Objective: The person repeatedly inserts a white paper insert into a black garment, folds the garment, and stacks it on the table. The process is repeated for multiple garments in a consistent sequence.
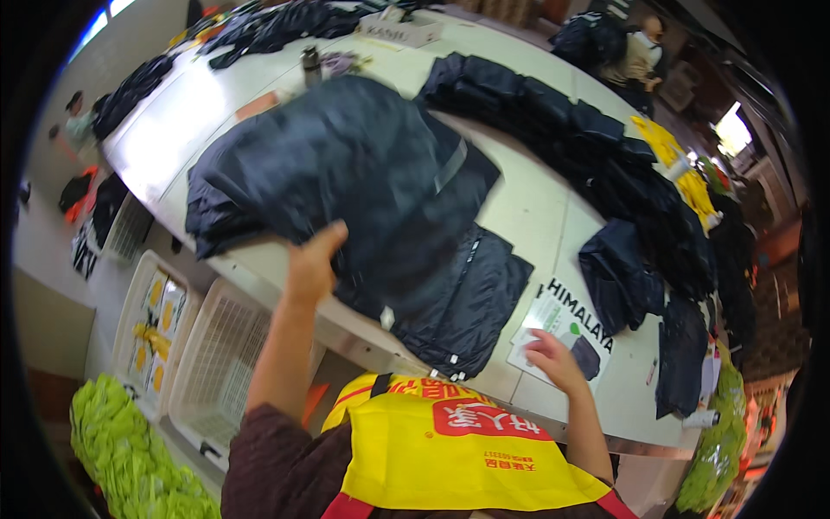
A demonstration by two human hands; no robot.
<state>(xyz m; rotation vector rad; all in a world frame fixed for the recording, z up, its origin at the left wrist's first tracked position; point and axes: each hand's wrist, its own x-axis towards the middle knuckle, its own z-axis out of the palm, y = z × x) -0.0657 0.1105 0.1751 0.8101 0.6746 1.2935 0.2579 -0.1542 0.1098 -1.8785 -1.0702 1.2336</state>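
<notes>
The left hand [313, 266] grips the near edge of a dark garment [354, 164], thumb on top and fingers hidden beneath the cloth; the garment, blurred, bulges over the left part of the white table [527, 195]; the right hand [558, 362] holds nothing that shows, its fingers loosely bent over some printed sheets [546, 313], and whether it touches them I cannot tell; between the hands, a folded dark garment [480, 298] lies at the near table edge, partly covered by the gripped one; beyond, folded dark clothes [553, 112] curve along the right side, with yellow cloth [697, 195] outside them; a bottle [310, 67] stands behind the gripped garment; at lower left are pale plastic crates [194, 381] and bright green bags [130, 450].
</notes>
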